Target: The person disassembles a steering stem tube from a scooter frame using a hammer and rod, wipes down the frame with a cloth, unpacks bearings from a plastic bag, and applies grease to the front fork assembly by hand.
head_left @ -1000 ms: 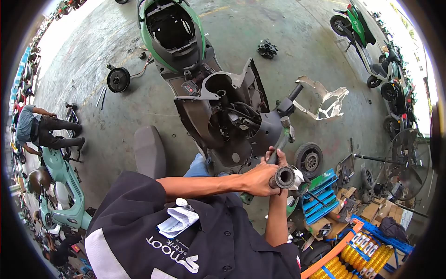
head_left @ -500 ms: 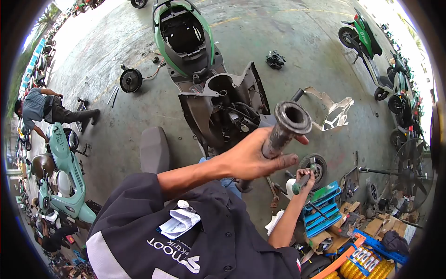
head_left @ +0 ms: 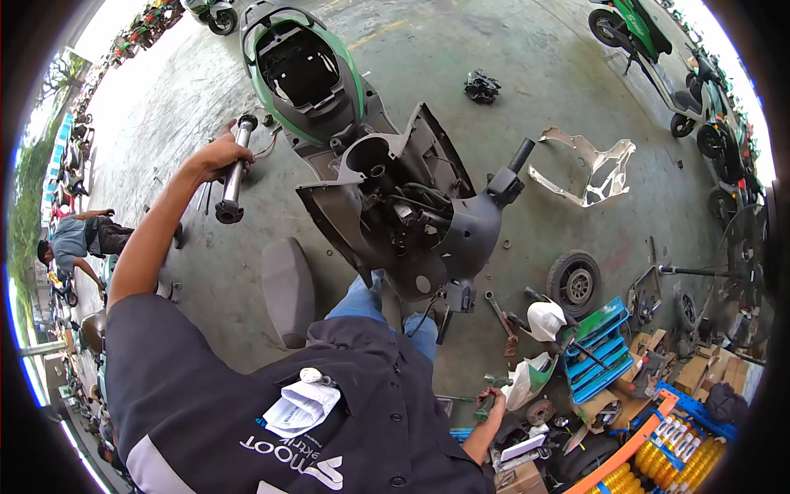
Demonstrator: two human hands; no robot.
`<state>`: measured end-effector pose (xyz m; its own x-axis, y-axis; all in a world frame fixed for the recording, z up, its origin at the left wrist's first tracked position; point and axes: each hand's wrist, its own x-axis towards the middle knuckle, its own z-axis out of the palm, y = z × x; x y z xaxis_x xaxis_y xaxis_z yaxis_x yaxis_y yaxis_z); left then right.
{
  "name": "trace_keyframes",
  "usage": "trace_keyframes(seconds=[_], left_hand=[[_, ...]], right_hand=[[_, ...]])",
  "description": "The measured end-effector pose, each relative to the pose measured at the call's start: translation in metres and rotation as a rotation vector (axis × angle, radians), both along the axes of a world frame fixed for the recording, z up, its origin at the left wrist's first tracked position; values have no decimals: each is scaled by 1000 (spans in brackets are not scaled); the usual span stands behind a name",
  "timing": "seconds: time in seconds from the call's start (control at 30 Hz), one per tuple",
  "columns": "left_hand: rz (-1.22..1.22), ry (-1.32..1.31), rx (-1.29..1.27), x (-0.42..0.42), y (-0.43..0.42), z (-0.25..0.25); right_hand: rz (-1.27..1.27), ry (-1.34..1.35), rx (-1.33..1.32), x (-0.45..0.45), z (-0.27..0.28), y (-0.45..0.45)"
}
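Out to the left, my left hand point(head_left: 219, 156) is wrapped round a metal tube point(head_left: 234, 181) with a wider collar at each end. The tube is held roughly upright in the view, beside the partly stripped scooter point(head_left: 288, 123) with green trim. Low on the right, my right hand point(head_left: 491, 407) grips a hammer point(head_left: 484, 409) with a green handle; its small head is partly hard to make out. The scooter's handlebar cover point(head_left: 477, 235) and dark front panels stand in front of my legs, with wiring exposed between them.
A scooter seat point(head_left: 288, 288) lies on the floor at my left. To the right are a white bracket-like panel point(head_left: 588, 177), a wheel point(head_left: 573, 284), a blue crate point(head_left: 601, 342) and yellow coil springs point(head_left: 658, 457). Another person point(head_left: 74, 239) bends at far left.
My left hand has swung the tube from in front of me out to the left. My right hand has dropped lower and nearer my body with the hammer. The handlebar area is now uncovered.
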<state>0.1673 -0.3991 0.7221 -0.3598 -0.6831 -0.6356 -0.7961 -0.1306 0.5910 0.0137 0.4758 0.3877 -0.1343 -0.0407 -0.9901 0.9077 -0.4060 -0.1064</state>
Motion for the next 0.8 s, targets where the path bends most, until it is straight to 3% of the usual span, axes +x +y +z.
trace_keyframes(seconds=[0.03,0.07,0.1,0.17,0.23,0.3,0.37,0.43,0.5,0.63,0.7,0.77,0.8], left_hand=[[134,110,66,0,8,-2],[144,171,138,-6,22,4],[190,301,307,-18,27,2],[343,579,753,-34,33,-7],[489,753,976,-46,39,-21],[275,903,1198,-58,37,-41],[176,1071,1427,-70,39,-52],[-109,1159,1444,-87,31,-67],[3,1156,1492,-98,40,-52],[268,1074,1543,-110,29,-50],[225,1052,1597,-114,22,-49],[190,995,1485,-115,19,-52],[168,1061,1609,-116,20,-50]], right_hand=[[36,-17,67,24,4,-10],[164,34,241,56,-44,10],[146,37,246,68,-42,-2],[361,1,315,95,-16,-34],[586,-47,374,127,19,-81],[683,-75,419,147,39,-108],[1572,547,515,174,55,-110],[1204,418,409,192,27,-105],[688,148,301,211,-13,-85],[925,716,332,198,53,-165],[728,478,369,185,42,-180],[516,236,397,177,37,-191],[401,112,409,175,36,-195]])
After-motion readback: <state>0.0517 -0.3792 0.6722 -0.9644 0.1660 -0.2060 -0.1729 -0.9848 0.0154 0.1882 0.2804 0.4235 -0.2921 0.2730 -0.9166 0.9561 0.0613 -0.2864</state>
